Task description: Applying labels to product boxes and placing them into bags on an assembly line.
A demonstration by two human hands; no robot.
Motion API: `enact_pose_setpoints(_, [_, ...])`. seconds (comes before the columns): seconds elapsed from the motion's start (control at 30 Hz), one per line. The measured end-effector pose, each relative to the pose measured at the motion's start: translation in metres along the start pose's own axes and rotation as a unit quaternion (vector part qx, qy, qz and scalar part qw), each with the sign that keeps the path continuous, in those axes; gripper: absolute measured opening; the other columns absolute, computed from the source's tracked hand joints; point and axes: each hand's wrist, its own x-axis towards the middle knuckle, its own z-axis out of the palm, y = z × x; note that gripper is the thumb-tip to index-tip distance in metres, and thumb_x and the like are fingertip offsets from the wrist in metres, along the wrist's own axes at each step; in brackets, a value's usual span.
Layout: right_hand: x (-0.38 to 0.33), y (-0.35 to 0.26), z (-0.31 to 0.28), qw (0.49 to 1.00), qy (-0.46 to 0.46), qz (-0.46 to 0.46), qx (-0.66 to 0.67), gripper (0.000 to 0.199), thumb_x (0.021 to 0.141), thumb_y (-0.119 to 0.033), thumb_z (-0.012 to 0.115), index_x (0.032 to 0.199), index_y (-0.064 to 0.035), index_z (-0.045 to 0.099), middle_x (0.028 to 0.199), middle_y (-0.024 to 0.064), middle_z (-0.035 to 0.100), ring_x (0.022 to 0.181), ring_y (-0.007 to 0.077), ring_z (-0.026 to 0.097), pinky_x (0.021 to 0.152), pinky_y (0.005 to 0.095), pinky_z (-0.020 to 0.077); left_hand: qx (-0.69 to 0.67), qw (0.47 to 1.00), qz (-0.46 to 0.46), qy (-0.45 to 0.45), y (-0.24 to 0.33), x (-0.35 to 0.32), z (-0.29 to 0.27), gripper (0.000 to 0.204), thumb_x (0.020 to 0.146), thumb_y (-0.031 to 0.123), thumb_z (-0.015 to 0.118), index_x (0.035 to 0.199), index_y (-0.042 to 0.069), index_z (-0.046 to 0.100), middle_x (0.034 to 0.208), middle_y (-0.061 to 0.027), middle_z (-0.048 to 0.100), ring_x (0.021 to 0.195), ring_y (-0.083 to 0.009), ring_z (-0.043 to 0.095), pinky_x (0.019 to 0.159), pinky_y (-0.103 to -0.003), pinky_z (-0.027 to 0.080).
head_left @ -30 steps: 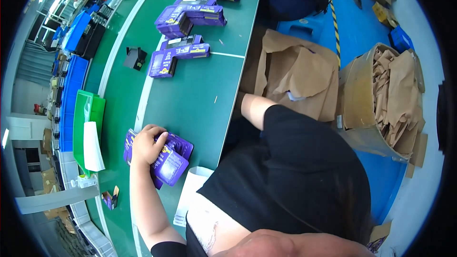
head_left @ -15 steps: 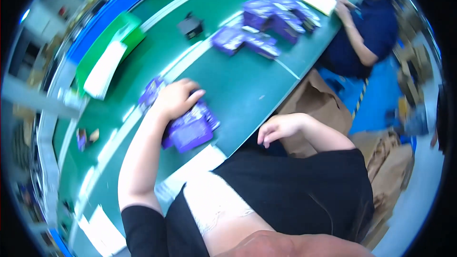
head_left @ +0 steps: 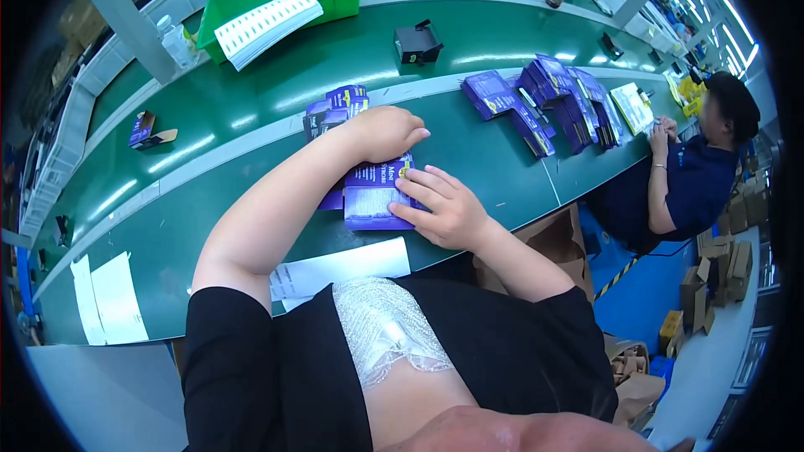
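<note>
Resting across purple cartons (head_left: 378,207), the left hand (head_left: 389,134) hides their middle; its fingertips are mostly out of sight, so whether it grips cannot be told. The right hand (head_left: 452,211), fingers spread, touches their right side. They lie on the green table (head_left: 481,151), beyond white sheets (head_left: 360,263) partly hidden by the body. Farther right, a co-worker's hands (head_left: 664,130) are too small to read.

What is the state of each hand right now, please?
Left hand: over the purple cartons; its grip cannot be told.
Right hand: open, fingers spread, touching the same cartons.
</note>
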Motion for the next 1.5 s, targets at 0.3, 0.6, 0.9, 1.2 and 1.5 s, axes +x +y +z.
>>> enact_pose_setpoints(0.3, [0.009, 0.002, 0.010, 0.995, 0.092, -0.005, -0.043, 0.028, 0.087, -0.015, 0.066, 0.115, -0.0138, 0.070, 0.125, 0.0072, 0.065, 0.118, 0.0274, 0.061, 0.104, 0.0409, 0.0487, -0.007, 1.000, -0.009, 0.013, 0.004, -0.008, -0.024, 0.047, 0.104, 0.039, 0.039, 0.105, 0.005, 0.071, 0.103, -0.0138, 0.072, 0.095, -0.0371, 0.066, 0.090, -0.046, 0.051])
enact_pose_setpoints(0.6, [0.017, 0.007, 0.015, 0.991, 0.131, 0.022, -0.027, 0.029, 0.088, -0.013, 0.065, 0.116, -0.0132, 0.070, 0.126, 0.0061, 0.066, 0.119, 0.0277, 0.061, 0.104, 0.0412, 0.0488, -0.107, 0.955, -0.062, 0.270, -0.029, -0.054, -0.075, 0.043, 0.104, 0.033, 0.042, 0.114, 0.001, 0.068, 0.122, -0.0126, 0.067, 0.110, -0.0289, 0.062, 0.094, -0.038, 0.048])
enact_pose_setpoints(0.9, [0.026, 0.020, 0.007, 0.999, 0.014, 0.037, -0.013, 0.030, 0.087, -0.014, 0.065, 0.117, -0.0106, 0.069, 0.130, 0.0079, 0.063, 0.125, 0.0293, 0.056, 0.110, 0.0423, 0.0423, -0.461, 0.769, -0.371, 0.242, -0.033, -0.105, -0.006, 0.057, 0.098, 0.031, 0.058, 0.139, -0.007, 0.044, 0.130, -0.0252, 0.059, 0.121, -0.0333, 0.057, 0.107, -0.043, 0.043])
enact_pose_setpoints(1.2, [0.012, 0.007, 0.032, 0.868, 0.087, 0.392, 0.294, 0.052, 0.096, -0.019, 0.056, 0.142, 0.0021, 0.045, 0.139, 0.0222, 0.053, 0.131, 0.0341, 0.050, 0.114, 0.0425, 0.0357, -0.529, 0.722, -0.385, 0.225, -0.008, -0.105, 0.015, 0.044, 0.096, 0.016, 0.061, 0.131, -0.007, 0.048, 0.118, -0.0210, 0.064, 0.098, -0.0263, 0.067, 0.085, -0.036, 0.056])
enact_pose_setpoints(1.5, [0.017, -0.009, 0.022, 0.718, 0.008, 0.510, 0.474, 0.061, 0.103, -0.019, 0.049, 0.152, 0.0052, 0.023, 0.144, 0.0300, 0.043, 0.127, 0.0354, 0.052, 0.109, 0.0426, 0.0405, -0.641, 0.649, -0.390, 0.121, -0.008, -0.092, 0.000, 0.048, 0.091, 0.016, 0.066, 0.128, -0.009, 0.050, 0.113, -0.0219, 0.066, 0.095, -0.0253, 0.068, 0.081, -0.038, 0.058])
